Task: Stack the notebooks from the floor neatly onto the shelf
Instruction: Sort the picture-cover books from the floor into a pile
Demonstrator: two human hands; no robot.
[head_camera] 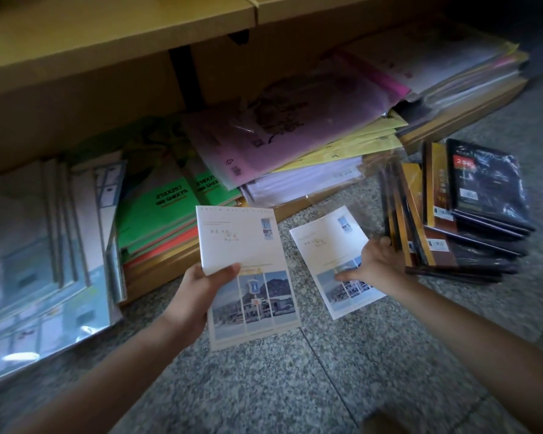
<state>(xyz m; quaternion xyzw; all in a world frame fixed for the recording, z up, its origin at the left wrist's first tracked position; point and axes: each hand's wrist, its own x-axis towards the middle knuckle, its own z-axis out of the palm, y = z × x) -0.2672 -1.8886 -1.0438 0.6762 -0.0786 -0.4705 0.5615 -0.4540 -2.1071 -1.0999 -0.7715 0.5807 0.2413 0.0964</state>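
Gripping a white notebook (242, 245) by its left edge, the left hand (201, 292) has its thumb curled over the cover and its fingers hidden beneath, holding the book just above the speckled floor (326, 386) with the photo end toward the person. A second matching notebook (326, 242) lies flat on the floor just to the right. Its long axis runs away from the person, the far end leaning a little left. The right hand (376, 261) is the nearer one and sits over that book's right edge, thumb stretched across the photo strip and fingers reaching toward a slumped stack of dark notebooks (470, 214) beside it. Whether the hand has actually pinched the edge or only rests on it cannot be told. The coming lift likely turns on getting fingers under that right edge, since the book lies flush to the floor. The shelf (107, 29) runs above and beyond, up to the left, so both books would travel forward and up. Green pads (170, 198) and pink plastic sleeves (295, 120) crowd the space beneath it.
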